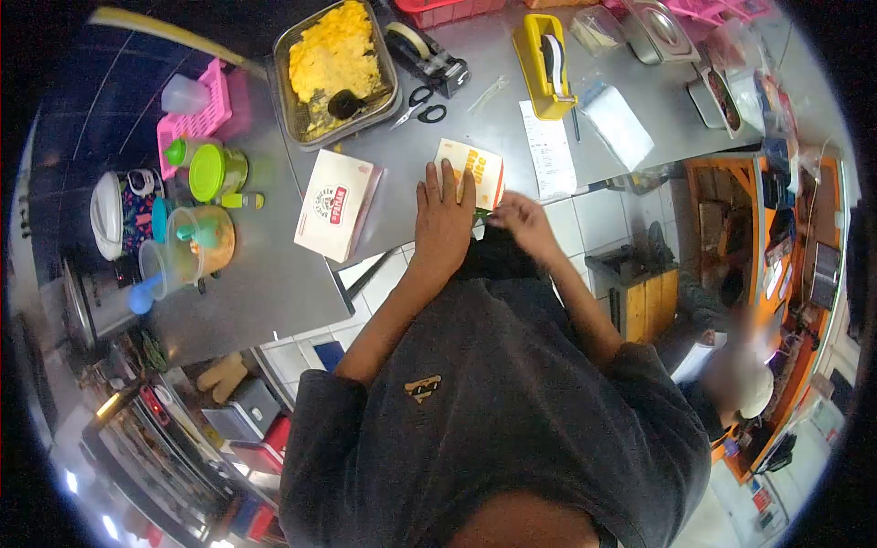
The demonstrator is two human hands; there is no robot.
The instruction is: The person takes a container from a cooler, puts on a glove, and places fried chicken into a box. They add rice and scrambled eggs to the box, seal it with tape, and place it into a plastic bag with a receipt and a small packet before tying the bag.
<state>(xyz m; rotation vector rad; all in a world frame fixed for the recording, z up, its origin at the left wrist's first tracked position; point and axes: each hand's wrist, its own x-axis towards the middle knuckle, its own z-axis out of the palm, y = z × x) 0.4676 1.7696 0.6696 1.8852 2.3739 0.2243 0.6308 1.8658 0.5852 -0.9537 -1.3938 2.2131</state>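
A small white and orange food box (477, 170) lies at the front edge of the steel table. My left hand (443, 215) rests flat on its left side, fingers stretched out over the lid. At the box's lower right corner, my right hand (528, 226) has its fingers curled together in a pinch; what is between them, if anything, is too small to make out. To the left stands a larger white box (333, 208) with a red and black printed logo. Black-handled scissors (422, 108) lie behind the boxes.
A metal tray (388, 96) of yellow food, a black tape dispenser (448, 73) and a yellow tape dispenser (528, 55) stand at the back. A paper receipt (548, 151) lies right. Plastic tubs (219, 173) stand left. Another person (731, 379) is at the right, holding paper.
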